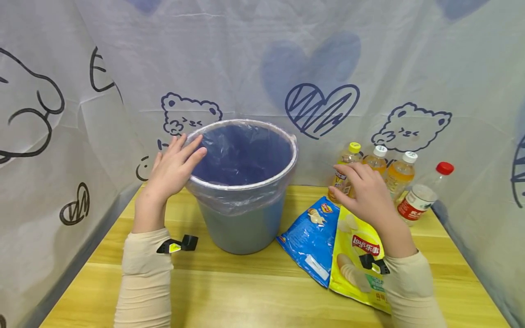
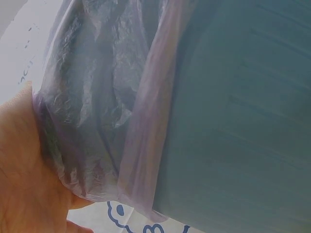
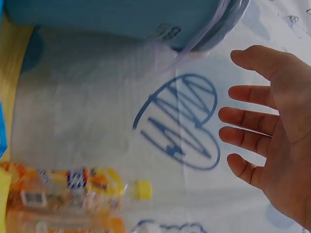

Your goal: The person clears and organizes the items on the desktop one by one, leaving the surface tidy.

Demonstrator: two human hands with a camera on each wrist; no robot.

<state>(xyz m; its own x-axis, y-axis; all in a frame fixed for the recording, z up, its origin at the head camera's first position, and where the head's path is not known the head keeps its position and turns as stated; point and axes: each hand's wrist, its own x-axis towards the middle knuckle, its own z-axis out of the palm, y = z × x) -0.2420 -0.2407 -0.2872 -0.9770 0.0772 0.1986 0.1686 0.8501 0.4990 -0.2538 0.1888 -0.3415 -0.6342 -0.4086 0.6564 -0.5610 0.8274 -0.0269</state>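
A grey-blue bin (image 1: 242, 223), lined with a clear plastic bag (image 1: 234, 200) folded over its rim, stands upright on the wooden table. On the left side of that rim my left hand (image 1: 174, 166) rests with its fingers extended; in the left wrist view the palm (image 2: 29, 170) lies against the bag. My right hand (image 1: 365, 193) is held in the air over the chip bags and in front of the bottles, holding nothing. Its fingers (image 3: 245, 138) are spread and loosely bent. Below it lie a blue chip bag (image 1: 311, 241) and a yellow Lay's chip bag (image 1: 352, 259).
Behind the chip bags stand a yellow-capped bottle (image 1: 341, 177), two white-capped bottles of orange drink (image 1: 399, 175) and a red-capped bottle (image 1: 418, 200). A printed cloth (image 1: 246, 68) hangs behind the table (image 1: 246, 291) and along its sides.
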